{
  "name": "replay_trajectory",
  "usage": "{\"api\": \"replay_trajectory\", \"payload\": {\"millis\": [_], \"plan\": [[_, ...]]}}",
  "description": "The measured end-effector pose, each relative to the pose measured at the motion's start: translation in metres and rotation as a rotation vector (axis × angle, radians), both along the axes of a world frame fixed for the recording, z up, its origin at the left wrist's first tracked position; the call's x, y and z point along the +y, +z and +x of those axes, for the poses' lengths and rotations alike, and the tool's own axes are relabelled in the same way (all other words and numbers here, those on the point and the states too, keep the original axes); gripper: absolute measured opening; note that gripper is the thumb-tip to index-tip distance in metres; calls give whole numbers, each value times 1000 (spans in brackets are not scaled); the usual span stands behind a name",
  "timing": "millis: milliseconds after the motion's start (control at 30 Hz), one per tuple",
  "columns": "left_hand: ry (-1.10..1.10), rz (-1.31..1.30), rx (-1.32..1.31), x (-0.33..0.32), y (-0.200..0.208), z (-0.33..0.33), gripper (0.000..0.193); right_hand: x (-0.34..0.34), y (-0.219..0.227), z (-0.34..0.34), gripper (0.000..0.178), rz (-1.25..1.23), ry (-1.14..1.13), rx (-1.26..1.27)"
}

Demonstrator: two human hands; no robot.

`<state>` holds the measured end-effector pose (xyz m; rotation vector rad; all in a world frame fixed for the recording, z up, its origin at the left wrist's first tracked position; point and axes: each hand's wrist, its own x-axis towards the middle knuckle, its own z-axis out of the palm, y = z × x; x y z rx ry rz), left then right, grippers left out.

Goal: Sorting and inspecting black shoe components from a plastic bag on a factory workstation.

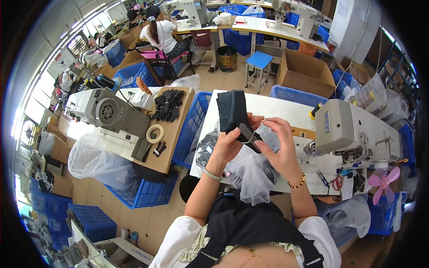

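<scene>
My left hand (226, 145) is closed around a bundle of dark, flat cut pieces (232, 109), held up above the white table. The pieces are stacked with ridged edges on the left side. A thin light band (251, 137) loops around the narrow lower end of the bundle. My right hand (281, 145) is beside that end, its fingers bent but apart. Its thumb lies close to the narrow tip, and its fingertips come near those of my left hand. Below both hands lies crumpled clear plastic (254, 172), with dark items in a bag to its left.
A sewing machine (348, 129) stands at right, with red-handled scissors (337, 182) and a pink fan (384, 184) nearby. Left are another machine (105, 109), black gloves (168, 104), a tape roll (155, 133) and blue crates (194, 127). A person (160, 35) sits farther back.
</scene>
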<state>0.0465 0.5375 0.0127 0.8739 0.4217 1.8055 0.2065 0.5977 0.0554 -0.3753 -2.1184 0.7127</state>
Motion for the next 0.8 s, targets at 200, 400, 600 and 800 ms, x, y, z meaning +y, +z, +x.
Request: {"api": "replay_trajectory", "payload": {"millis": [200, 400, 600, 800], "plan": [[1, -134, 81, -15, 5, 1, 51, 5, -7, 4, 36, -156, 25, 80], [305, -463, 329, -24, 6, 11, 39, 3, -8, -1, 34, -449, 335, 166], [326, -519, 330, -27, 16, 17, 29, 6, -17, -4, 37, -588, 411, 217], [237, -530, 325, -28, 28, 25, 27, 14, -15, 0, 33, -960, 420, 187]]}}
